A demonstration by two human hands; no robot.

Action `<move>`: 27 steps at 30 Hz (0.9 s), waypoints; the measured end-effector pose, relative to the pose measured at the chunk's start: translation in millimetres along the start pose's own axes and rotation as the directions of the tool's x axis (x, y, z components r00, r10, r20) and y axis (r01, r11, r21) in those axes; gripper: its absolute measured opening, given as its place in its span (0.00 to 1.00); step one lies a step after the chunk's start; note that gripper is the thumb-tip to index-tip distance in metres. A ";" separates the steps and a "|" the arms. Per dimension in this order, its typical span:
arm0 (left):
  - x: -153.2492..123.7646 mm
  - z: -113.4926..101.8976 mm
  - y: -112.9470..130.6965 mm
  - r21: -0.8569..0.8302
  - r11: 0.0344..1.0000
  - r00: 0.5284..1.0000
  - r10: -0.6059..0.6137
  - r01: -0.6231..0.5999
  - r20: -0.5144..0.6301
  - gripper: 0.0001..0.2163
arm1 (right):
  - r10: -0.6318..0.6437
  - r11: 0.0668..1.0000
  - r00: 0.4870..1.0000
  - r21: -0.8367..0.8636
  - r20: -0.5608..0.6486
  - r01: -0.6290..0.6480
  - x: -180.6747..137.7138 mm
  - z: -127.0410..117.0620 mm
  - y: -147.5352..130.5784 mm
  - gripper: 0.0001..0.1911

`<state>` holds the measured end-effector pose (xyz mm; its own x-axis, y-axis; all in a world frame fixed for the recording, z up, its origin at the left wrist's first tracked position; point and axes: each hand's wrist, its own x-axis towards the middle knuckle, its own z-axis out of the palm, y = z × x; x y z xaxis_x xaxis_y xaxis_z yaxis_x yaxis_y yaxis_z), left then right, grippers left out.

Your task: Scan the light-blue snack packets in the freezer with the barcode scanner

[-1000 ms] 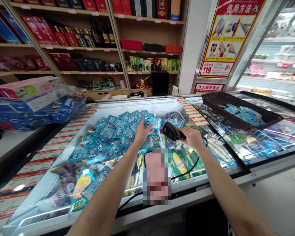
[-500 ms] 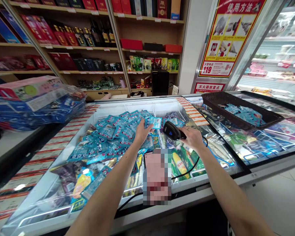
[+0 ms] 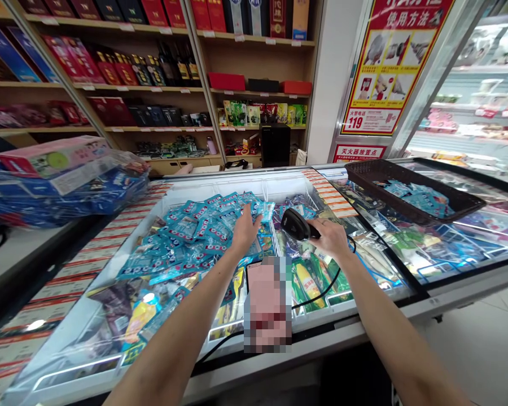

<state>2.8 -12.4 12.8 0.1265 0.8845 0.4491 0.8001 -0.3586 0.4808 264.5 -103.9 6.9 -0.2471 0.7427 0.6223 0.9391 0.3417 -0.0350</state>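
Note:
My left hand (image 3: 246, 228) is over the heap of blue packets (image 3: 186, 225), closed on one small blue packet (image 3: 267, 211). That packet is slightly blurred and sticks out past my fingertips to the right. In my right hand (image 3: 332, 237) is a black barcode scanner (image 3: 296, 224), its head facing left toward the packet. Its black cable (image 3: 330, 290) loops below my wrist. The blue packets are spread across the glass top of a chest freezer (image 3: 105, 332). Closer to me, a phone (image 3: 265, 287) stands between my forearms, partly pixelated.
On the right side of the freezer sits a dark brown plastic basket (image 3: 410, 208) with more blue packets. A plastic-wrapped stack of boxes (image 3: 68, 180) is at the left. Frozen bags (image 3: 309, 282) show through the glass. Behind stand shelves (image 3: 262, 62) of boxes and bottles.
The packet in my left hand has shifted slightly left and tilted, its printed face less plain. The scanner has barely moved. The view has tipped up a little.

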 end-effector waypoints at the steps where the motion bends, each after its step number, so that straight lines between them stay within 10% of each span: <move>1: 1.3 -1.0 -1.6 0.036 0.999 1.000 0.004 -0.004 0.001 0.27 | 0.002 1.000 1.000 0.000 -0.002 -0.002 -0.1 0.4 0.8 0.17; 27: 8.9 -64.0 -36.6 0.479 0.878 0.997 0.024 0.016 -0.078 0.22 | 0.133 0.987 0.991 -0.084 -0.018 -0.134 -1.1 3.2 11.4 0.19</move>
<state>-62.9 -10.5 47.3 0.0997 0.8496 0.5180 0.9851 -0.1574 0.0686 274.7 -98.9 3.3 -0.1160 0.7713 0.6258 0.9804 0.1898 -0.0523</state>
